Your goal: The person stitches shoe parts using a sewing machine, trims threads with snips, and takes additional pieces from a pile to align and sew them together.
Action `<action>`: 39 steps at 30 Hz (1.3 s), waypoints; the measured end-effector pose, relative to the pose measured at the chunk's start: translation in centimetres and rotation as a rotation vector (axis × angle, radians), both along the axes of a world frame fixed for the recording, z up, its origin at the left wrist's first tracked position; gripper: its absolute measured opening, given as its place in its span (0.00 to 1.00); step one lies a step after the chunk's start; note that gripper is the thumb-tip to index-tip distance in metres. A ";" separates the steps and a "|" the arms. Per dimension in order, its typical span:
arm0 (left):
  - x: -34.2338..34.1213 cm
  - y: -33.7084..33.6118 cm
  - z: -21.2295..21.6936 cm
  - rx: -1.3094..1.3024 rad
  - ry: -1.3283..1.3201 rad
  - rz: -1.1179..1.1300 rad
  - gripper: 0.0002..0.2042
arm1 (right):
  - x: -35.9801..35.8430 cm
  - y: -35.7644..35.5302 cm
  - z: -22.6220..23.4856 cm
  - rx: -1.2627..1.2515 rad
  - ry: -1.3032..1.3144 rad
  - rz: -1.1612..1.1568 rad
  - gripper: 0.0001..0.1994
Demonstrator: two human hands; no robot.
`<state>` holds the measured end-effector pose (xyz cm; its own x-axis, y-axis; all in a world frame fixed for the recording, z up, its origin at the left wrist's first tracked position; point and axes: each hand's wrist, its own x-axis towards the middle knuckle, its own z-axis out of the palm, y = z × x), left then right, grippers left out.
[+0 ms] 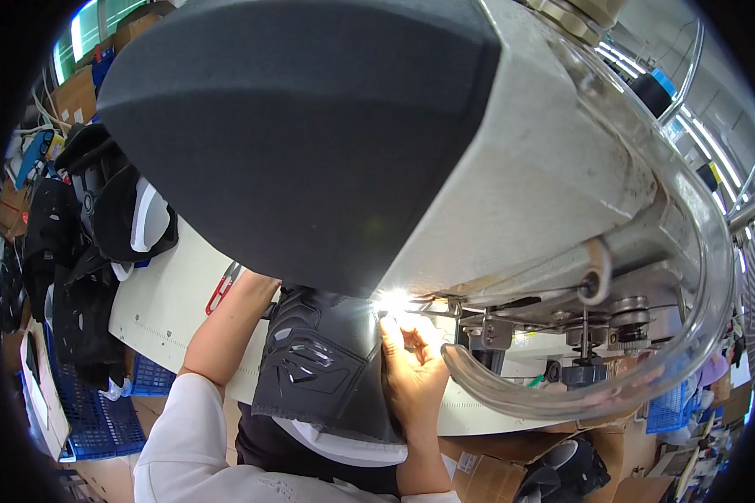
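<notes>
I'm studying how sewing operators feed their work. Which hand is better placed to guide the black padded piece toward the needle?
Probably the right hand: it rests on the black padded piece right beside the lit needle area of the sewing machine. The left hand is hidden behind the piece, farther from the needle.

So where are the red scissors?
The red snips lie on the white table, at the picture's left, just beside the person's left forearm.

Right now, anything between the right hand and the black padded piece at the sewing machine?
Nothing visible. The right hand lies directly on the black padded piece, at its right edge under the sewing machine head. The left hand is hidden behind the machine head; only its forearm shows, running beside the piece.
</notes>
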<state>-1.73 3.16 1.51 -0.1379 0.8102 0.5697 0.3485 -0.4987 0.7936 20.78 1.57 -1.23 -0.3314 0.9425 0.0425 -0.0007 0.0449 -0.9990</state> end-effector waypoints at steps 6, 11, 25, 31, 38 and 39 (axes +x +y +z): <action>0.4 -0.7 -0.7 0.023 -0.043 -0.051 0.07 | 0.6 0.7 -1.1 -0.035 0.005 -0.007 0.07; 0.2 -2.5 -0.9 0.050 -0.088 0.001 0.07 | 0.3 1.1 0.0 0.220 -0.076 0.081 0.05; -0.6 -3.7 -1.2 -0.132 0.164 0.324 0.10 | 1.7 1.4 2.5 -0.021 -0.011 0.269 0.08; -4.6 -14.5 -9.6 -0.320 0.611 0.909 0.12 | 2.9 0.6 4.7 0.073 -0.176 0.575 0.12; -4.4 -20.5 -10.1 -0.392 0.450 0.878 0.13 | 5.0 -1.2 9.0 0.786 -0.585 0.963 0.19; -3.5 -20.2 -9.5 -0.500 0.228 0.796 0.12 | 5.0 -1.3 8.5 0.803 -0.662 0.990 0.19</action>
<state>-5.24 -17.09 -8.00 -0.6803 0.6832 0.2652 0.6101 0.3275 0.7215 25.75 0.29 7.25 -0.9934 0.1119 0.0244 0.0818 0.8424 -0.5326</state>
